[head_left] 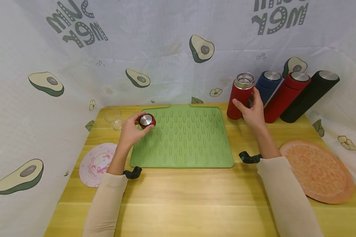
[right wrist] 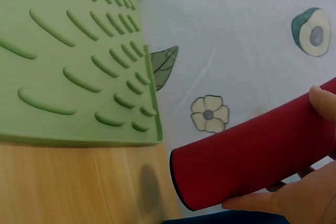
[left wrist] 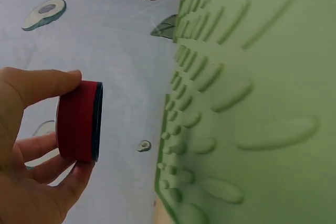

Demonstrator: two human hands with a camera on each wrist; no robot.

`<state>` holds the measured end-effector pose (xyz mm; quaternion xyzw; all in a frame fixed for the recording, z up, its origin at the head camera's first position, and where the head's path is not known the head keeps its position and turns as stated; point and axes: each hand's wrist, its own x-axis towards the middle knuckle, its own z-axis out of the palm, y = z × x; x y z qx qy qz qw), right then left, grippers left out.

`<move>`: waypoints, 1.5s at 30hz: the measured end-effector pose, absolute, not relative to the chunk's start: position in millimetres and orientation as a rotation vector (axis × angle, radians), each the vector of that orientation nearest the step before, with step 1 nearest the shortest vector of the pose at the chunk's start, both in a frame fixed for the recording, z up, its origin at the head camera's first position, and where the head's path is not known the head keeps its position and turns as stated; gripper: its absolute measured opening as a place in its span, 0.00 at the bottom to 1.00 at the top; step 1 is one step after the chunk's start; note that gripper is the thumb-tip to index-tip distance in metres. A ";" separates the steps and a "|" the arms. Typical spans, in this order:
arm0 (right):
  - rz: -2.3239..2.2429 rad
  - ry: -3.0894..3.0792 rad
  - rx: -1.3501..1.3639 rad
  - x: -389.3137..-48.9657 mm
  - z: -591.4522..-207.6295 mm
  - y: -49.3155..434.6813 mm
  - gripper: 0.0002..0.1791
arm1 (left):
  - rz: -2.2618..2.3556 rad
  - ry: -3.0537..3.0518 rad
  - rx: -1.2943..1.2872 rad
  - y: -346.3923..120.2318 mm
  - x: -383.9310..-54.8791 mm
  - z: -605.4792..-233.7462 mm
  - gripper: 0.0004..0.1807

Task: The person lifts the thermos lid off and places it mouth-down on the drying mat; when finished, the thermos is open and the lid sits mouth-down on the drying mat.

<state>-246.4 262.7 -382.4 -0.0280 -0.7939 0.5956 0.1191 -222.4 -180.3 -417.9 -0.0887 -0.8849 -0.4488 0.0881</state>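
My left hand [head_left: 132, 130] grips a red lid [head_left: 147, 120] with a silver top over the far left part of the green ribbed mat [head_left: 181, 138]. In the left wrist view the lid [left wrist: 79, 121] is pinched between thumb and fingers, its dark rim facing away from the palm. My right hand [head_left: 254, 110] holds a red thermos bottle [head_left: 238, 100] by its side, right of the mat. The bottle's steel mouth is uncovered and points up. Its dark-edged base shows in the right wrist view, with the red body [right wrist: 252, 156] running into my fingers.
Behind my right hand stand a blue thermos [head_left: 267, 86], another red thermos [head_left: 286, 97] and a black thermos [head_left: 308, 97], all lidded. A clear glass [head_left: 114, 118] is at the far left, near a pink plate [head_left: 92, 166]. An orange round mat [head_left: 317, 171] lies at right.
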 end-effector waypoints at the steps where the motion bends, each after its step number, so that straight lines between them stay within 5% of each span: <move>1: 1.761 -2.309 -0.087 -248.2 -381.9 260.3 0.44 | -1.325 -2.650 -0.258 -181.4 -223.3 -420.2 0.37; 23: 1.706 -2.338 -0.299 -279.5 -408.6 259.6 0.45 | -1.088 -2.948 -0.274 -193.0 -231.1 -451.8 0.38; 45: 1.390 -2.453 -0.331 -244.7 -405.7 269.1 0.43 | -1.081 -2.929 -0.305 -191.8 -230.8 -449.8 0.38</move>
